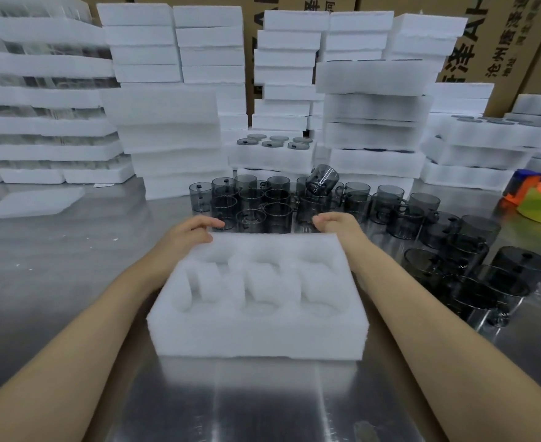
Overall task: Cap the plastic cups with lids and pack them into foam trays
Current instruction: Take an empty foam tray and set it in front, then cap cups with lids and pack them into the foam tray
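Foam tray: a white foam tray [256, 333] sits flat on the shiny metal table [55, 250], dead centre and close to the person, long side facing them. Its round pockets show in two rows, and every one I can see has nothing in it.
Left hand: the left hand [189, 232] is on the tray's far left corner, fingers [213, 223] curled round the back edge and thumb on the top face, gripping the foam.
Right hand: the right hand [337, 224] mirrors it on the far right corner, fingers bent and clamped on that edge.
Forearms: both bare forearms run along the tray's short sides, one on each.
Cups: a tight cluster of smoky grey see-through cups [262, 202] with handles stands upright just behind the tray, and none of them seems to have a lid on.
Tilted cup: one tilted cup [323, 178] lies on top of the cluster, leaning over.
Cups at right: more cups [473, 272] trail along the table to the right of the tray, a few stacked on each other.
Packed tray: behind the cluster, a packed tray [272, 157] shows grey lids [275, 139] poking out of its top.
Foam stacks: tall foam stacks [173, 129] fill the back of the table from left to right.
Tape dispenser: an orange and green tape dispenser [537, 202] sits at the far right edge.
Cardboard boxes: brown cardboard boxes [501, 43] with printed lettering rise behind the foam.
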`<state>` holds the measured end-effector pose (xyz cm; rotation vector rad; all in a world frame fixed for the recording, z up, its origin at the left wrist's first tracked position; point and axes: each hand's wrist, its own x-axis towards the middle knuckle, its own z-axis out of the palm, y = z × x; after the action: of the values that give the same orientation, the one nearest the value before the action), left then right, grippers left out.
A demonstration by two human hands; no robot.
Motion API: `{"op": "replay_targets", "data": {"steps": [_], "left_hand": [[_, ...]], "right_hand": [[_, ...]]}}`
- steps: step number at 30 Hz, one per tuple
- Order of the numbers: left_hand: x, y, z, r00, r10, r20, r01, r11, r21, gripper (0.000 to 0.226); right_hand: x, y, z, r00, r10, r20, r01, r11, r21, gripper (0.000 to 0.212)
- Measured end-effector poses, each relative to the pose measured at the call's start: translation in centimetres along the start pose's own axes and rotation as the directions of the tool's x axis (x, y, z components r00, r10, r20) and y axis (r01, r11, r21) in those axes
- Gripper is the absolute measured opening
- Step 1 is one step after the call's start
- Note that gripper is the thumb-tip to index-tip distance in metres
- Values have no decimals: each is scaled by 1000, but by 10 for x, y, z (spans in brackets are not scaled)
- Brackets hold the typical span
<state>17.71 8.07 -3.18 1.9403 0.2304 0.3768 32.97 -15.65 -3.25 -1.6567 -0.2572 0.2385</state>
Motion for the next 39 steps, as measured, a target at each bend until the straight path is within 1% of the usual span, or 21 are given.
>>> {"op": "replay_targets", "data": {"steps": [1, 2, 4, 5, 6, 8, 10, 11, 14, 17, 18, 20, 21, 23, 24, 25, 28, 31, 33, 36, 39], "left_hand": [[-6, 2, -1, 1000, 4, 3, -4, 1000, 9, 22], [-12, 5, -1, 1000, 5, 0, -5, 1000, -1, 23], [-18, 10, -2, 1000, 21, -22, -21, 1000, -18, 24], [-19, 12, -1, 999, 38, -36, -39, 999, -1, 23], [-19, 13, 0, 997, 52, -55, -51, 999, 18, 19], [-17, 15, 2, 992, 76, -104, -68, 995, 77, 2], [-15, 13, 6, 983, 96, -158, -73, 987, 145, 12], [-14, 13, 8, 980, 98, -174, -72, 986, 148, 12], [-13, 14, 17, 970, 93, -224, -62, 988, 140, 9], [-12, 14, 26, 962, 116, -248, -80, 985, 153, 3], [-12, 15, 28, 957, 128, -262, -89, 984, 156, 2], [-12, 17, 29, 936, 197, -292, -137, 967, 214, 11], [-13, 18, 29, 921, 253, -296, -176, 949, 263, 16], [-15, 23, 29, 892, 360, -273, -260, 903, 341, 24], [-17, 25, 29, 881, 400, -254, -301, 886, 353, 26], [-18, 27, 29, 873, 431, -228, -339, 873, 351, 28], [-18, 29, 29, 857, 489, -163, -406, 835, 371, 34], [-18, 29, 27, 830, 536, -157, -444, 803, 398, 50], [-18, 29, 26, 815, 558, -156, -462, 789, 405, 60], [-19, 30, 27, 780, 605, -159, -501, 756, 420, 61], [-18, 29, 27, 771, 617, -155, -506, 742, 439, 60]], "right_hand": [[0, -1, 0, 999, 25, -36, -24, 999, 35, 18], [0, -4, 0, 996, 70, -63, -62, 991, 121, 16], [-1, -12, 1, 986, 147, -80, -106, 917, 385, 10], [-2, -18, 0, 985, 152, -83, -91, 863, 497, 10], [-4, -24, -3, 987, 138, -85, -66, 822, 566, 10], [-11, -36, -9, 997, 46, -55, 1, 761, 649, 10], [-20, -49, -14, 997, -72, -28, 71, 712, 699, 8], [-25, -55, -16, 992, -124, -32, 110, 693, 712, 7], [-43, -67, -14, 967, -252, -16, 194, 700, 688, 15], [-58, -68, 3, 949, -302, 85, 204, 799, 566, 16], [-62, -65, 12, 947, -304, 104, 204, 819, 537, 23], [-66, -58, 31, 941, -307, 143, 199, 844, 498, 34], [-69, -53, 38, 929, -319, 186, 210, 870, 446, 33], [-73, -45, 46, 895, -336, 295, 264, 929, 258, 29], [-74, -42, 47, 878, -341, 336, 288, 937, 197, 29], [-73, -41, 46, 869, -342, 359, 294, 938, 183, 31], [-70, -39, 43, 854, -352, 383, 277, 931, 238, 39], [-66, -34, 43, 829, -357, 430, 268, 929, 254, 40], [-65, -33, 42, 804, -357, 474, 308, 934, 180, 37], [-66, -34, 41, 780, -372, 504, 367, 923, 114, 32], [-67, -35, 41, 790, -379, 482, 399, 915, 66, 33]]}}
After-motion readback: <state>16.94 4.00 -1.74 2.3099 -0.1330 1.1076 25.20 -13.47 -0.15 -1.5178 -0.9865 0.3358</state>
